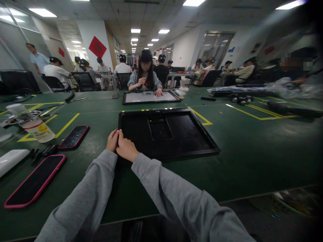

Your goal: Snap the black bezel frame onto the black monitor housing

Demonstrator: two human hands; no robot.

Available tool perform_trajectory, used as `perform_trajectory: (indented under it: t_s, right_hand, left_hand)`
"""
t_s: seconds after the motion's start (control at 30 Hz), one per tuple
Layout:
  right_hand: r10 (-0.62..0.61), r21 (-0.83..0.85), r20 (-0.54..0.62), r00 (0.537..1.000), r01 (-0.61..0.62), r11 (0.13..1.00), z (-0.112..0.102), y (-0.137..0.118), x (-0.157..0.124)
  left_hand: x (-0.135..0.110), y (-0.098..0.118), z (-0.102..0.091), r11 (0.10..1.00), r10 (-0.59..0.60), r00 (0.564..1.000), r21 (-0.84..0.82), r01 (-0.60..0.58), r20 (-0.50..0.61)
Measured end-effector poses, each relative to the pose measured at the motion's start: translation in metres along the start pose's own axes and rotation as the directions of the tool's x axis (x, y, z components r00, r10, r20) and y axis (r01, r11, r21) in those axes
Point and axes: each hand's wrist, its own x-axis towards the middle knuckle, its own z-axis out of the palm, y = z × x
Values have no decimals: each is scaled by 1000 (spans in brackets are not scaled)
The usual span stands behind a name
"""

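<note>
A black monitor housing (188,134), a shallow rectangular shell with a raised rim, lies on the green table before me. At its left edge my left hand (112,141) is closed, fingers pinching the rim from outside. Right beside it, my right hand (127,147) crosses over from the right and grips the same edge, its thumb close to the left thumb. The two hands touch or nearly touch. Whatever lies under the fingertips is hidden. Inside the housing, a thin outline frames a rectangular recess (160,129).
Two phones with red-pink edges (73,137) (35,181) lie at left, near a drink bottle (37,126) and a metal bowl (16,118). Across the table (252,154), a person works at a grey-white panel (146,97). Plastic wrap (282,86) and dark parts lie at right.
</note>
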Motion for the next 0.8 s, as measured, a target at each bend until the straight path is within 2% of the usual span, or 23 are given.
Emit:
perform_trajectory:
  t_s: [0.1,0.17,0.23,0.3,0.37,0.47,0.57,0.6,0.67,0.73,0.8]
  right_hand:
    - [-112,49,-6,994,112,992,-16,16,-15]
    - [-211,38,-89,974,215,976,-29,33,-30]
    - [-216,6,-204,955,221,975,-45,58,-44]
    - [-128,-2,-310,942,134,991,-62,91,-56]
    - [14,-16,-409,913,-22,1000,-80,132,-64]
    - [113,-115,-576,810,-217,969,-104,199,-76]
    - [213,-239,-669,712,-477,846,-117,254,-90]
    - [248,-260,-666,703,-531,806,-119,268,-95]
    - [294,-283,-632,717,-566,774,-122,284,-101]
    - [266,-290,-637,723,-545,787,-128,290,-104]
    - [182,-281,-703,687,-505,816,-138,287,-104]
  left_hand:
    - [-5,1,5,999,-6,1000,34,5,5]
    - [-8,1,7,999,0,1000,43,-1,29]
    - [-10,-1,8,999,18,997,40,-21,82]
    - [-10,-4,9,998,43,991,36,-48,123]
    - [-10,-6,8,997,62,991,44,-67,119]
    - [-7,-8,7,996,68,993,51,-73,98]
    - [-4,-7,5,997,69,992,40,-73,105]
    - [-3,-6,4,996,70,992,39,-74,109]
    - [-1,-5,1,997,61,991,40,-66,118]
    - [1,-5,-2,996,56,991,59,-63,120]
    - [3,-7,-6,992,64,992,97,-75,113]
